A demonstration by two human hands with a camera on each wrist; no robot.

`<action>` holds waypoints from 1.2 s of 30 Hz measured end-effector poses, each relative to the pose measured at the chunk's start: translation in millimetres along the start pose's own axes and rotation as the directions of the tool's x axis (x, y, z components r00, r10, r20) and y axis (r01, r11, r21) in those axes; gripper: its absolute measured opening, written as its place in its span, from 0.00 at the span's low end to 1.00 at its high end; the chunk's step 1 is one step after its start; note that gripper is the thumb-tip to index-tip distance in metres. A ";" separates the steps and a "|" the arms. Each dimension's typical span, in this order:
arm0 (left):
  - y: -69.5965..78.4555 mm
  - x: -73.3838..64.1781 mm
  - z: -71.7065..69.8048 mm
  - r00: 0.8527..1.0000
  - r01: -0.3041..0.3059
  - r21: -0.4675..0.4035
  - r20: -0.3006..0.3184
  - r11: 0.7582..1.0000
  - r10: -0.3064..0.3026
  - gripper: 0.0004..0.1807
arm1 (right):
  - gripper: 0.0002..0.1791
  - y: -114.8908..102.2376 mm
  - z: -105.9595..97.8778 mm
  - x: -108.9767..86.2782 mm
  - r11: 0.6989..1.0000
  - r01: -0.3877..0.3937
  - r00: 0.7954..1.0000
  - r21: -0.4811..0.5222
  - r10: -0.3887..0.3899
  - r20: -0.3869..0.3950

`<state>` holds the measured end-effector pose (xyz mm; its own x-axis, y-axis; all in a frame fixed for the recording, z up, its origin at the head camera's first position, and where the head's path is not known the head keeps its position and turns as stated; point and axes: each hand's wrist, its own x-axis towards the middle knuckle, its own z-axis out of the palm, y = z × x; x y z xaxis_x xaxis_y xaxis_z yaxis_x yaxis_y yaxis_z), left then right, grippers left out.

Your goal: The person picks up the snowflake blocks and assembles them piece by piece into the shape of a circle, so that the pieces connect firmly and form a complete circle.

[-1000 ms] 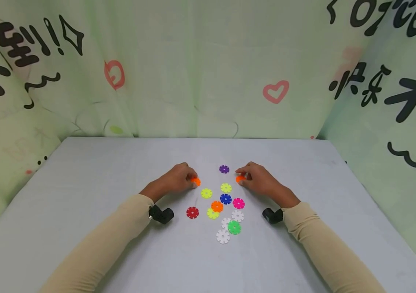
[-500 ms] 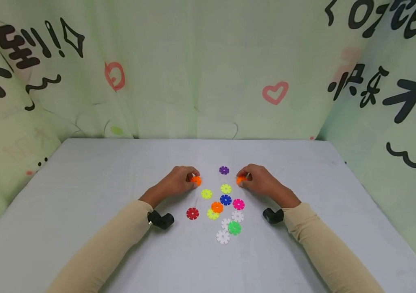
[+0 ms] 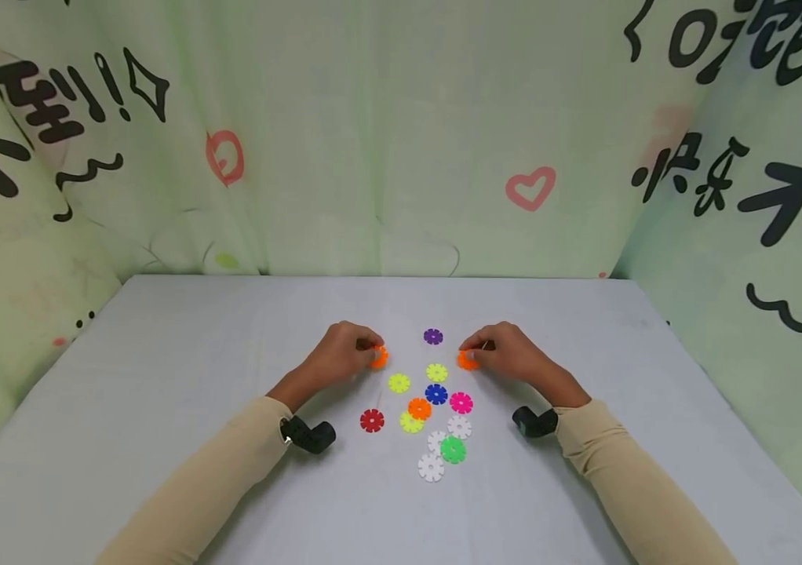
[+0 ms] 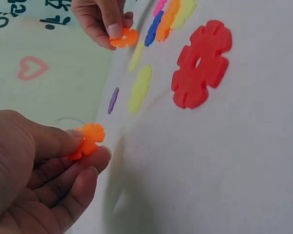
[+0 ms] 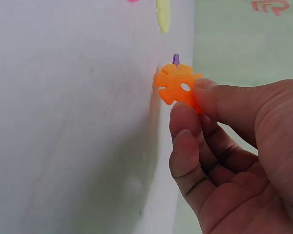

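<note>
Above the surface (image 3: 161, 392), left hand (image 3: 337, 357) and right hand (image 3: 507, 353) each pinching an orange disc (image 4: 86, 140) in curled fingers (image 5: 185, 122); pickup step, next probably aligning slots to join.

Orange disc (image 5: 176, 85): moulded plastic, smooth, slightly translucent at its notched edge. Red disc (image 4: 201, 64): same plastic, matt sheen. White discs (image 3: 431, 468): plastic, opaque. Table (image 3: 161, 353): covered in pale grey cloth, matt, finely textured. Backdrop (image 3: 373, 141): thin printed cloth, creased. Sleeves (image 3: 217, 471): soft beige knit.
</note>
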<state>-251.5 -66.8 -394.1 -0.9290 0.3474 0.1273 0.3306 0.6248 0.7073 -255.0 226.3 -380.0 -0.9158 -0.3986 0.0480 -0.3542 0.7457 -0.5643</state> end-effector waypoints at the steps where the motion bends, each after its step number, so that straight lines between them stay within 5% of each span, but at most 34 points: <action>1: 0.5 0.0 0.1 1.000 0.012 -0.016 -0.001 1.000 -0.012 0.10 | 0.08 -0.4 0.2 0.0 1.000 0.004 1.000 0.008 -0.004 0.003; 5: 2.8 0.6 1.6 0.997 0.081 -0.130 0.019 0.988 -0.079 0.14 | 0.07 -2.1 2.3 1.1 0.999 0.014 1.000 0.034 -0.015 0.011; 12: 8.0 -0.7 4.1 0.979 0.204 -0.341 0.083 0.918 -0.186 0.15 | 0.07 -15.3 5.7 2.2 0.997 0.021 0.998 0.079 -0.026 0.061; 22: 15.1 -1.3 -0.3 0.964 0.268 -0.438 0.122 0.858 -0.238 0.14 | 0.12 -29.0 15.4 5.2 0.991 0.088 0.996 0.101 -0.087 -0.019; 29: 17.1 8.2 -9.2 0.951 0.300 -0.522 0.095 0.799 -0.295 0.12 | 0.06 -39.6 18.1 7.8 0.986 0.077 0.996 0.147 -0.069 -0.056; 36: 20.9 11.3 -10.8 0.950 0.305 -0.521 0.111 0.797 -0.291 0.13 | 0.06 -44.5 21.6 10.6 0.978 0.120 0.988 0.172 -0.100 -0.116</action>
<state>-256.8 -57.4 -370.4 -0.9605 0.2260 -0.1624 -0.1068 0.2396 0.9650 -244.9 177.3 -372.3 -0.8914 -0.4067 0.2000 -0.4233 0.5897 -0.6878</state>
